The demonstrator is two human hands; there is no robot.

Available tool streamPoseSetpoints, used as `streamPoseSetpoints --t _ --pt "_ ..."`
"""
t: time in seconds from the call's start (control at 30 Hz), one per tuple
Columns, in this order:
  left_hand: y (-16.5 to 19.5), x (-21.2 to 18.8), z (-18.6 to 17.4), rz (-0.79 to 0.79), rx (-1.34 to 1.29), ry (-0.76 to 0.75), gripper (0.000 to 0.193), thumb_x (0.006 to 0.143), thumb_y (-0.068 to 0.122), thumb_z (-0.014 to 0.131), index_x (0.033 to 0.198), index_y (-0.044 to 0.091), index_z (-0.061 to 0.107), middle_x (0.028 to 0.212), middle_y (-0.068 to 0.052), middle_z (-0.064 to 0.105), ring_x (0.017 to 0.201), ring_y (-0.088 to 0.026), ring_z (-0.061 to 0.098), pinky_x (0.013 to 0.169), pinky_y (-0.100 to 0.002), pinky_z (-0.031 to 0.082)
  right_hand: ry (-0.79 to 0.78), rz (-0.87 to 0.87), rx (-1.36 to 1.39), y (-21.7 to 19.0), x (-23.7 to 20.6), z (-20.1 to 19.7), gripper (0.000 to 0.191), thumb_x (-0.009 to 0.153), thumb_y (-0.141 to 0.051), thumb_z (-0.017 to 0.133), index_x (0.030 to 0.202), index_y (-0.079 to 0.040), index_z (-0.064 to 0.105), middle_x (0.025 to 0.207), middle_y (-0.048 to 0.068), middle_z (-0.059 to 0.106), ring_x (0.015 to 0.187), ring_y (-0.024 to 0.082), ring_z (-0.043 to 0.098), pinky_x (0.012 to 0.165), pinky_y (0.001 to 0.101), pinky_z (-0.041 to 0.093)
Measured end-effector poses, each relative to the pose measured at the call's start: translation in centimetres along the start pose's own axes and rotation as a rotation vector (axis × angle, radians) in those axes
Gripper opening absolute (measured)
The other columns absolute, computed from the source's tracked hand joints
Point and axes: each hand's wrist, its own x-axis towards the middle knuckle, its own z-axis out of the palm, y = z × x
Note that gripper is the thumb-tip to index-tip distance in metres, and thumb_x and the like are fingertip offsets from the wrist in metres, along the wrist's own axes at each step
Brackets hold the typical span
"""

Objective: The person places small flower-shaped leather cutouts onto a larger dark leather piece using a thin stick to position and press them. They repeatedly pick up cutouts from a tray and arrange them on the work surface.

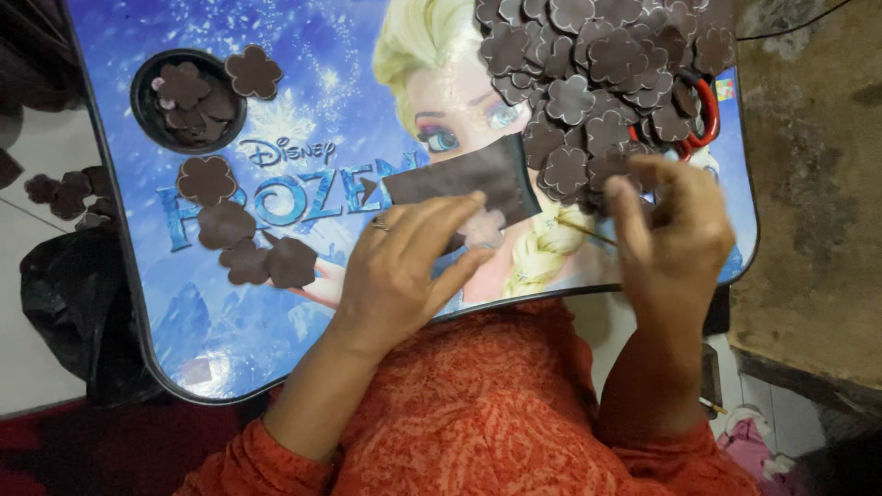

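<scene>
L hand (404, 266) pinching brown strip (459, 174); R hand (675, 234) gripping thin stick (584, 231) nr flower cutouts (597, 83).

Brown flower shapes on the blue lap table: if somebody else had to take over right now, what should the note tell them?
Left hand: fingers pinch a dark brown rectangular strip over the blue lap table.
Right hand: curled at the edge of the big pile of brown flower cutouts; a thin stick pokes out beside it, grip unclear.
Done: a few flowers lie in a loose row at left; more sit in the round cup hole.
Left: the big pile, with red-handled scissors partly under it.
</scene>
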Motion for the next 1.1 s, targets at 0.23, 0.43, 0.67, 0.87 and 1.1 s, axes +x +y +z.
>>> streamPoseSetpoints --t 0.23,0.43,0.67,0.87,1.1 --pt "0.1 -0.1 -0.8 0.116 -0.031 -0.083 0.048 0.092 0.024 0.08 0.134 0.008 0.065 0.124 -0.005 0.069 0.111 -0.024 0.066 0.096 -0.038 0.052 -0.343 0.069 0.194 -4.9 -2.7 2.1 0.015 0.092 -0.005 0.079 0.107 -0.002 0.075 0.077 0.002 0.065 0.062 0.006 0.046 0.054 0.0247 0.039" --pt "0.6 -2.5 -4.5 -0.044 0.222 0.019 0.039 0.096 0.022 0.078 0.13 0.007 0.065 0.127 -0.005 0.069 0.117 -0.024 0.065 0.1 -0.04 0.051 -0.345 0.091 0.181 -7.1 -2.9 2.6 0.015 0.095 -0.004 0.077 0.109 -0.002 0.074 0.079 0.003 0.066 0.064 0.005 0.046 0.056 0.0237 0.041" --pt "0.2 -5.8 -10.2 -0.431 0.601 0.088 0.042 0.086 0.024 0.08 0.122 0.005 0.072 0.113 -0.011 0.067 0.101 -0.033 0.059 0.088 -0.043 0.047 -0.363 0.054 0.12 -7.2 -3.4 2.8 0.023 0.092 -0.004 0.077 0.114 -0.002 0.074 0.088 0.004 0.074 0.057 0.006 0.046 0.051 0.0246 0.041" --pt "1.0 -5.9 -10.6 -0.434 0.569 0.132 0.018 0.091 0.021 0.079 0.104 0.01 0.076 0.106 -0.006 0.071 0.096 -0.029 0.064 0.086 -0.042 0.049 -0.358 0.007 0.126 -7.1 -3.9 2.5 0.017 0.094 -0.003 0.076 0.11 -0.002 0.074 0.083 0.003 0.071 0.057 0.005 0.045 0.052 0.024 0.039" --pt "2.1 -2.8 -7.3 -0.563 -0.044 0.157 0.013 0.092 0.022 0.077 0.099 0.01 0.074 0.093 -0.003 0.076 0.079 -0.017 0.076 0.069 -0.032 0.058 -0.278 0.093 0.175 -5.1 -3.7 2.0 0.014 0.094 -0.001 0.078 0.108 -0.003 0.076 0.068 0.002 0.053 0.059 0.005 0.041 0.053 0.0245 0.034"
